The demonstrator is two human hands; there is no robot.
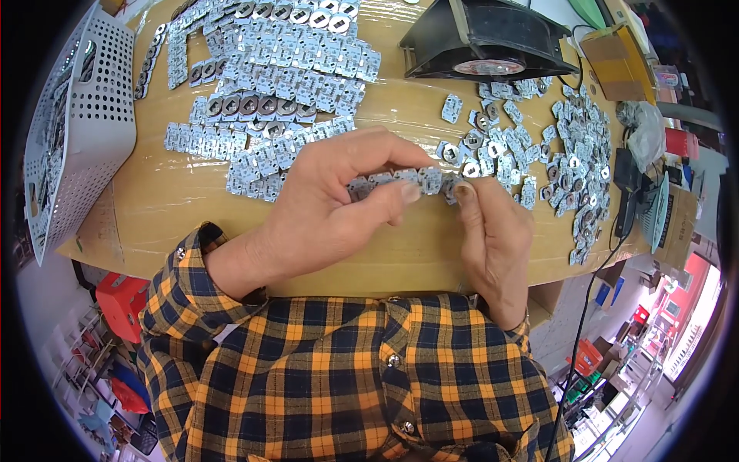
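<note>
My left hand is closed round a strip of small pale circuit boards, thumb in front and fingers behind. At the strip's right end, my right hand pinches a single small circuit board between thumb and forefinger. Whether that piece is joined to the strip I cannot tell. Beyond my left hand lie rows of similar board strips, some showing dark round parts. To the right spreads a loose heap of single boards, and a few loose boards lie just past my right hand.
A white perforated basket stands at the left table edge. At the back sits a black fan. A cardboard box, a clear plastic bag and a black cable are on the right. A red stool stands below left.
</note>
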